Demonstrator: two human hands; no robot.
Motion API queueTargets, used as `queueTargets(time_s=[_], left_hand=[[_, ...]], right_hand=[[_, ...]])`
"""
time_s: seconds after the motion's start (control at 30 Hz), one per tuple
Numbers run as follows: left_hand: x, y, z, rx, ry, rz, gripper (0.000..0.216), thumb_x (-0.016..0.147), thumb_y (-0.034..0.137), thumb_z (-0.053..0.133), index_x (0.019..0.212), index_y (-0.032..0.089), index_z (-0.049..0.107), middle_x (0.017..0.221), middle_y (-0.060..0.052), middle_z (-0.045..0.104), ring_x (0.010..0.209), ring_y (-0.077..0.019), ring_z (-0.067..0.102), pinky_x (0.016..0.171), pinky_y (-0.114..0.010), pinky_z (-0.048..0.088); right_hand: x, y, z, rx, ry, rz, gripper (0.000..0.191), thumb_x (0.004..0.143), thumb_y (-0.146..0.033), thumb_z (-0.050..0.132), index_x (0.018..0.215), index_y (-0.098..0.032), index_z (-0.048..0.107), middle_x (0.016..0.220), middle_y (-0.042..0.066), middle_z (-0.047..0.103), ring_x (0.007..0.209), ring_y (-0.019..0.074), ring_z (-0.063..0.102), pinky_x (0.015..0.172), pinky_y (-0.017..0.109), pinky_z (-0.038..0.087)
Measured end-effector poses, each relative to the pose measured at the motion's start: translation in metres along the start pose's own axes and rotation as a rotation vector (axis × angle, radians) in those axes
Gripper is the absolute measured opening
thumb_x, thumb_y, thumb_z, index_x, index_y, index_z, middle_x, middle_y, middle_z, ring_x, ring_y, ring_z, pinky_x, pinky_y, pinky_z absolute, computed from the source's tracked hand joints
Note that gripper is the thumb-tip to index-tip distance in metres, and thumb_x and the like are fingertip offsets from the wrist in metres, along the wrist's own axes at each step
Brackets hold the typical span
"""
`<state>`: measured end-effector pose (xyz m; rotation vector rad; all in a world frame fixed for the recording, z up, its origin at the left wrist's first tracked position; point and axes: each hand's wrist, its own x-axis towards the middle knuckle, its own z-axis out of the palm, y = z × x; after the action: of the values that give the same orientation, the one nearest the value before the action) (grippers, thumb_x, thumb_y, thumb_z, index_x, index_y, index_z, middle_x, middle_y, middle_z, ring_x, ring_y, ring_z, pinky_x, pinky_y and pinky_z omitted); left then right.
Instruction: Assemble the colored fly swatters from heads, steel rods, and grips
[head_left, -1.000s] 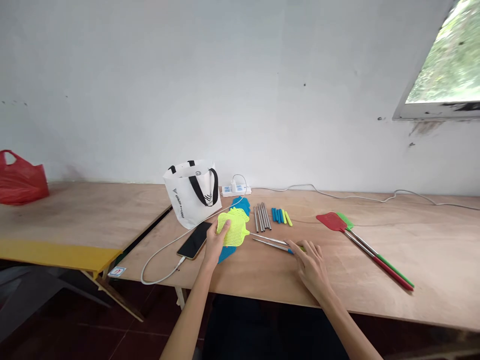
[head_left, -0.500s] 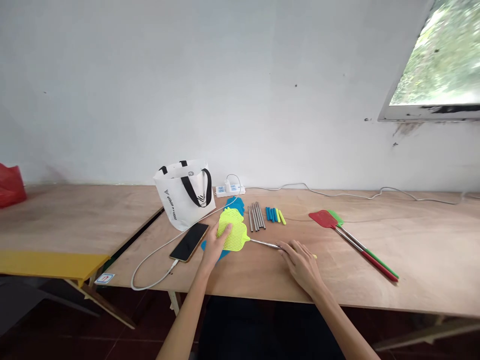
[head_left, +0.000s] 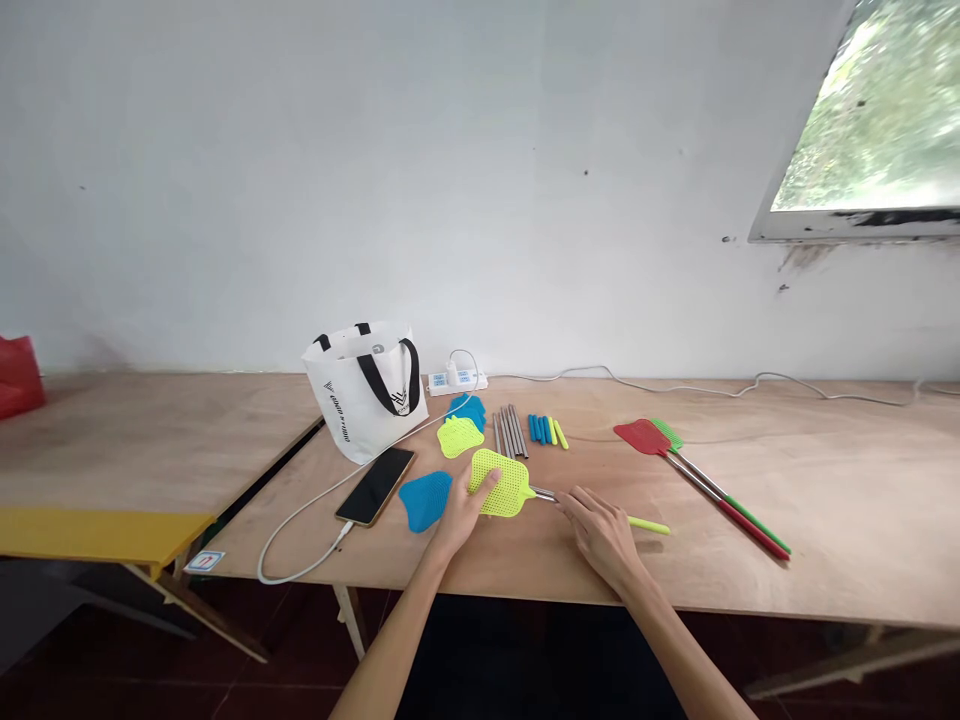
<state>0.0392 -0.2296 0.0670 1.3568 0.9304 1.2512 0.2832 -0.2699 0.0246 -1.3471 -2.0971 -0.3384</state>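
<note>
My left hand (head_left: 459, 518) pinches the mesh head of a yellow fly swatter (head_left: 504, 484), thumb on top. Over its metal rod lies my right hand (head_left: 602, 532), fingers closed round it. The yellow handle (head_left: 649, 525) sticks out to the right of that hand. Beside my left hand lies a blue swatter head (head_left: 424, 502). Farther back are yellow swatter heads (head_left: 460, 437) and more blue swatter heads (head_left: 468, 408), partly overlapping. Several metal rods (head_left: 511, 432) lie beyond the held swatter, with blue handle grips (head_left: 539, 429) and yellow handle grips (head_left: 560, 434) alongside.
At the right of the wooden table (head_left: 847, 500) lie a red fly swatter (head_left: 642, 436) and a green fly swatter (head_left: 739, 508). On the left are a phone (head_left: 376, 486) with a white cable and a white bag (head_left: 352, 410). A power strip (head_left: 457, 382) sits against the wall.
My left hand and the yellow swatter have moved right and nearer, uncovering the blue head beside it. More of the yellow handle now extends past my right hand, which stays nearly in place.
</note>
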Motion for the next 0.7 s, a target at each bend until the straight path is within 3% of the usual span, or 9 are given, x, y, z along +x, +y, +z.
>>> queueTargets(time_s=[0.2, 0.5, 0.7], left_hand=[[-0.002, -0.003, 0.002, 0.045, -0.033, 0.033, 0.037, 0.079, 0.048, 0.079, 0.099, 0.018, 0.073, 0.081, -0.006, 0.072, 0.086, -0.0266, 0.07, 0.059, -0.026, 0.053], [-0.003, 0.003, 0.001, 0.051, -0.015, 0.103, 0.036, 0.08, 0.041, 0.079, 0.108, 0.019, 0.07, 0.097, -0.008, 0.073, 0.099, -0.0265, 0.069, 0.086, -0.033, 0.055], [0.008, 0.007, -0.024, 0.143, 0.11, 0.144, 0.038, 0.072, 0.047, 0.083, 0.093, 0.019, 0.068, 0.088, -0.006, 0.071, 0.089, -0.0257, 0.068, 0.075, -0.031, 0.054]], right_hand=[[-0.001, 0.001, 0.0, 0.03, 0.023, 0.001, 0.03, 0.1, -0.014, 0.039, 0.102, -0.025, 0.067, 0.081, 0.002, 0.063, 0.073, 0.0159, 0.059, 0.056, 0.027, 0.031], [0.0, -0.004, 0.003, 0.036, 0.053, 0.009, 0.031, 0.107, -0.027, 0.037, 0.107, -0.025, 0.068, 0.08, 0.003, 0.064, 0.077, 0.0184, 0.062, 0.06, 0.028, 0.037], [0.005, -0.011, 0.003, 0.101, 0.046, 0.021, 0.03, 0.106, -0.028, 0.039, 0.125, -0.026, 0.061, 0.093, 0.004, 0.068, 0.088, 0.0207, 0.063, 0.072, 0.031, 0.045]])
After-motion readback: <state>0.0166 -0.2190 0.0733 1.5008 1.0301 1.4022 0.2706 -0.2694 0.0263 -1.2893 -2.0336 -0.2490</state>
